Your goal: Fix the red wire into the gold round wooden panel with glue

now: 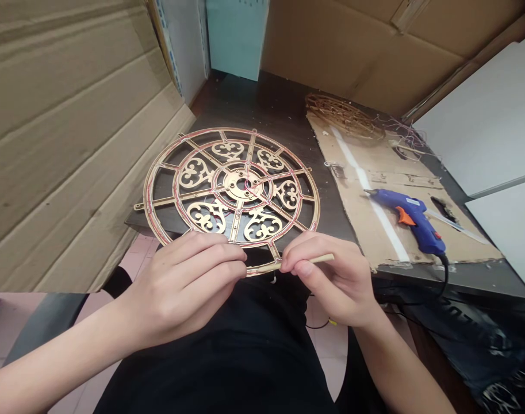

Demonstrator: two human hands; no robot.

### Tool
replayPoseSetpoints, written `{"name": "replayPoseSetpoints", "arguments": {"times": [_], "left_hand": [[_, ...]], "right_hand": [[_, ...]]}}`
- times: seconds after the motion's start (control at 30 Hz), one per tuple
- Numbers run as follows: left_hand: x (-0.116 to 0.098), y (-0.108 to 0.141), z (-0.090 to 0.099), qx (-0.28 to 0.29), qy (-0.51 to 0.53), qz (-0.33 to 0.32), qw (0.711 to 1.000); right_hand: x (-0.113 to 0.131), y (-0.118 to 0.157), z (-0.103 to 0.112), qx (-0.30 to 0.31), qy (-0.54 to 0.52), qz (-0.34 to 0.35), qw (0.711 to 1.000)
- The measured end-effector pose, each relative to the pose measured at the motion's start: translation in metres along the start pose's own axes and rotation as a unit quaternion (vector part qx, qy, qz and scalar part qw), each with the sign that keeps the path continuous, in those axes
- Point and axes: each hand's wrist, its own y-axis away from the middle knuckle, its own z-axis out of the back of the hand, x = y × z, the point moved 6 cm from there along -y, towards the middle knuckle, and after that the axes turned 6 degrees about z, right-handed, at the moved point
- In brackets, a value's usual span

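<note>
One thin stick (pixel 323 259) is pinched in the right grip (pixel 334 276); the left grip (pixel 188 282), closure hidden, touches the ornate wheel (pixel 228 185)

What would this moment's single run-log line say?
left hand: at near rim of openwork wheel frame | right hand: pinching slim stick | blue glue gun: lying on cardboard sheet

Glue gun (pixel 411 215) on cardboard sheet (pixel 366 218), right of wheel frame (pixel 237 184).
</note>
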Motion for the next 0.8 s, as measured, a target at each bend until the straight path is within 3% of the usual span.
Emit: {"name": "replayPoseSetpoints", "arguments": {"times": [0.8], "left_hand": [[0.0015,0.0011,-0.0010,0.012,0.010,0.002,1.000]], "right_hand": [[-0.0004,0.0000,-0.0001,-0.002,-0.009,0.010,1.000]]}}
